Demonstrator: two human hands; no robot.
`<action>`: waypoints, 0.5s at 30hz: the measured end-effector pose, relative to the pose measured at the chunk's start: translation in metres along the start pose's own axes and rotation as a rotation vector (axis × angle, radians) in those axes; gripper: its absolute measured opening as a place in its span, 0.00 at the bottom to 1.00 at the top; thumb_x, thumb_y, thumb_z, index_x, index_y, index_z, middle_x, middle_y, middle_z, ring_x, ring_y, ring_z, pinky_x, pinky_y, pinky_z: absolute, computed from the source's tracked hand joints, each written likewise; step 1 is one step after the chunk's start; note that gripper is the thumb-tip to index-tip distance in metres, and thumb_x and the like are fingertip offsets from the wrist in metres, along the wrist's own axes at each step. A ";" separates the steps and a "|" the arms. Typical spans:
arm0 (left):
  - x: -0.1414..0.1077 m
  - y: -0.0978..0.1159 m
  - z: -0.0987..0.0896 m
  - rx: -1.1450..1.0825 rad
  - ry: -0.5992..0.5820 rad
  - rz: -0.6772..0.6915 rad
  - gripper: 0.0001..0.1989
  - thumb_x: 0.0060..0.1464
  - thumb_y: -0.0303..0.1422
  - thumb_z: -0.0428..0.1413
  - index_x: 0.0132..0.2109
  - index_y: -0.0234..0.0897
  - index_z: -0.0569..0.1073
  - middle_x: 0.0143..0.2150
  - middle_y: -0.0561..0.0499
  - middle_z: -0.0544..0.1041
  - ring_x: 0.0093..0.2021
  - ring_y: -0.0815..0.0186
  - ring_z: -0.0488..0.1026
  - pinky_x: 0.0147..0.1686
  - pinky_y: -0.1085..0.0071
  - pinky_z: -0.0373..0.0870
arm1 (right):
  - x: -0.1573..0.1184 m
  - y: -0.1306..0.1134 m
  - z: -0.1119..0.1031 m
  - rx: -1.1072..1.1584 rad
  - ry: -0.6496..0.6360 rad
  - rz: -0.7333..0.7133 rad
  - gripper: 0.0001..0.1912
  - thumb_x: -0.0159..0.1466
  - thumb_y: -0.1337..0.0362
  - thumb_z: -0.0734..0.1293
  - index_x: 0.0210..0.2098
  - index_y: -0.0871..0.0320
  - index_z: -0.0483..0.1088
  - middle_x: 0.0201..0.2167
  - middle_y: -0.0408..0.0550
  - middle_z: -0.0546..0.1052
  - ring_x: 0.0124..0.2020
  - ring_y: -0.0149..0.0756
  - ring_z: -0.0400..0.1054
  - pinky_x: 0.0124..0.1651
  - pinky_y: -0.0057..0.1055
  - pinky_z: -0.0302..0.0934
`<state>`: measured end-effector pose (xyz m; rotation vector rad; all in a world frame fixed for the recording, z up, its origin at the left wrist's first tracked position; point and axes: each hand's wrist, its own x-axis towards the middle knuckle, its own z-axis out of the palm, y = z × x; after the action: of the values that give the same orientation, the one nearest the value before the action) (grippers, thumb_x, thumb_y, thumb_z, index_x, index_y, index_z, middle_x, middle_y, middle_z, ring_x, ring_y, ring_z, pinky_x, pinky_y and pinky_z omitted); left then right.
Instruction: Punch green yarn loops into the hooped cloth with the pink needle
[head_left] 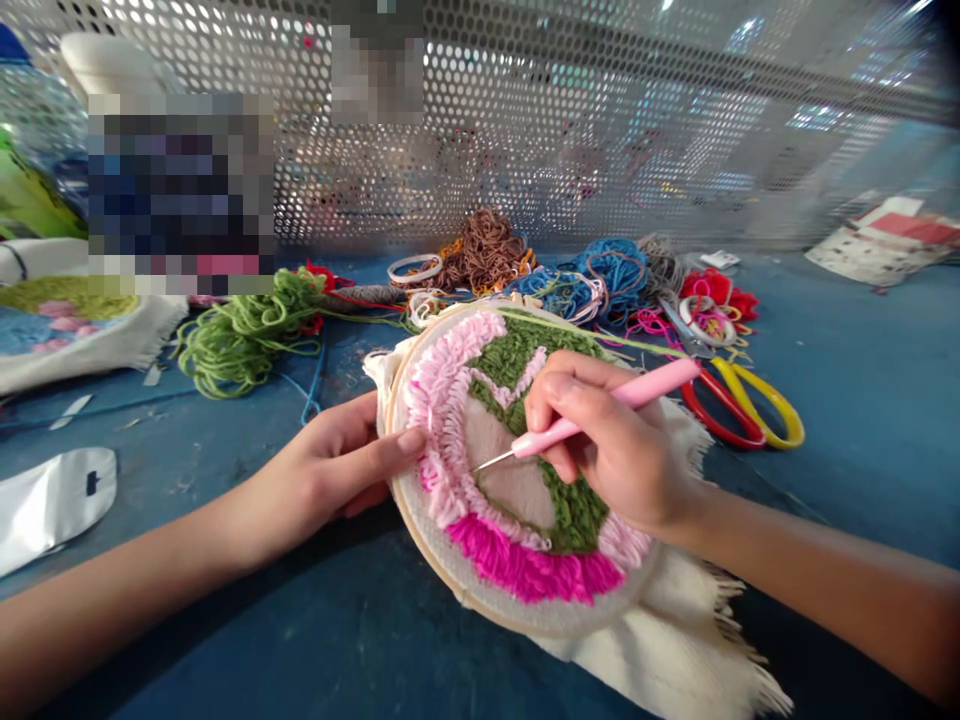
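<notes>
A round embroidery hoop (463, 590) with cream cloth is tilted above the blue table, its left rim gripped by my left hand (341, 465), thumb on top. Light pink, magenta and green yarn loops (577, 515) cover much of the cloth, around a bare patch (510, 480). My right hand (611, 440) is closed round a pink punch needle (622, 400). The metal tip touches or nearly touches the left edge of the bare patch. Light green yarn (592, 333) stretches across the top of the hoop to the pen's rear end.
Scissors (750, 405) with red and yellow handles lie right of the hoop. Behind are green yarn (251, 335), brown yarn (487, 250) and blue yarn (615, 275), before a perforated metal panel (465, 150). Another hoop piece (82, 350) and a white packet (60, 505) lie left.
</notes>
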<state>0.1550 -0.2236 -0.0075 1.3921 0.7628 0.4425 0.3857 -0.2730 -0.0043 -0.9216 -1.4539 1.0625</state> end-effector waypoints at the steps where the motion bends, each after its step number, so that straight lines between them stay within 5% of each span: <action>1: 0.000 0.000 0.001 0.002 0.007 -0.004 0.13 0.59 0.45 0.56 0.40 0.39 0.69 0.23 0.60 0.63 0.20 0.75 0.53 0.16 0.79 0.48 | 0.000 -0.003 0.002 -0.080 -0.047 -0.008 0.15 0.69 0.60 0.60 0.27 0.58 0.66 0.17 0.37 0.65 0.16 0.22 0.58 0.19 0.21 0.51; 5: -0.002 0.000 0.003 -0.001 0.010 0.000 0.13 0.57 0.45 0.57 0.38 0.40 0.70 0.22 0.60 0.63 0.19 0.75 0.52 0.16 0.79 0.48 | 0.001 -0.013 0.013 -0.491 -0.364 -0.023 0.07 0.66 0.65 0.63 0.30 0.58 0.66 0.22 0.39 0.68 0.21 0.25 0.60 0.24 0.25 0.52; 9: -0.002 0.003 -0.002 0.125 0.102 -0.034 0.23 0.58 0.51 0.52 0.25 0.38 0.68 0.14 0.59 0.61 0.15 0.74 0.53 0.15 0.76 0.47 | 0.002 -0.014 0.014 -0.338 -0.394 0.179 0.09 0.68 0.61 0.62 0.33 0.57 0.64 0.23 0.38 0.67 0.22 0.25 0.58 0.24 0.25 0.51; 12: 0.001 0.013 -0.013 0.372 0.070 -0.177 0.33 0.60 0.55 0.41 0.15 0.38 0.62 0.10 0.55 0.60 0.13 0.72 0.55 0.17 0.72 0.51 | 0.000 -0.014 0.011 -0.198 -0.423 0.236 0.10 0.68 0.60 0.62 0.32 0.57 0.63 0.23 0.38 0.65 0.22 0.25 0.56 0.24 0.24 0.51; 15: 0.000 0.027 -0.024 0.892 0.060 -0.256 0.31 0.59 0.56 0.42 0.22 0.38 0.70 0.14 0.51 0.68 0.16 0.65 0.65 0.20 0.70 0.54 | -0.006 -0.017 0.014 -0.251 -0.543 0.187 0.08 0.66 0.65 0.63 0.30 0.56 0.61 0.23 0.38 0.65 0.23 0.26 0.56 0.25 0.25 0.52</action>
<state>0.1420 -0.2031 0.0186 2.0632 1.2523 -0.0931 0.3728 -0.2854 0.0098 -1.0055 -2.0130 1.3587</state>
